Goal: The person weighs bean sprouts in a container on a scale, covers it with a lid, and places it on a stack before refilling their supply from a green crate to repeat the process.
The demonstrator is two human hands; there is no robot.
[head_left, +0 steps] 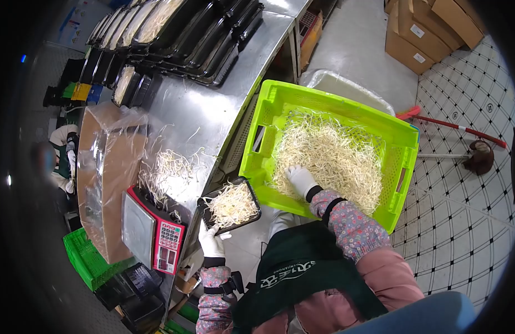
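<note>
My left hand [211,242], in a white glove, grips the near edge of a small black plastic tray [230,226] heaped with bean sprouts [233,205]. The tray is tilted a little, beside the steel table's edge. Inside a lime-green crate [338,96], my right hand [301,180], also gloved in white, reaches into a large pile of bean sprouts [331,150]. Its fingers are curled into the pile, and the fingertips are partly covered by sprouts.
A red scale [168,247] with a metal plate stands on the steel table [204,106] near loose sprouts [167,173]. A plastic-lined carton [110,183] is beside it. Stacked black trays [185,47] stand farther back. Cardboard boxes [427,33] and a red-handled tool [460,128] lie right.
</note>
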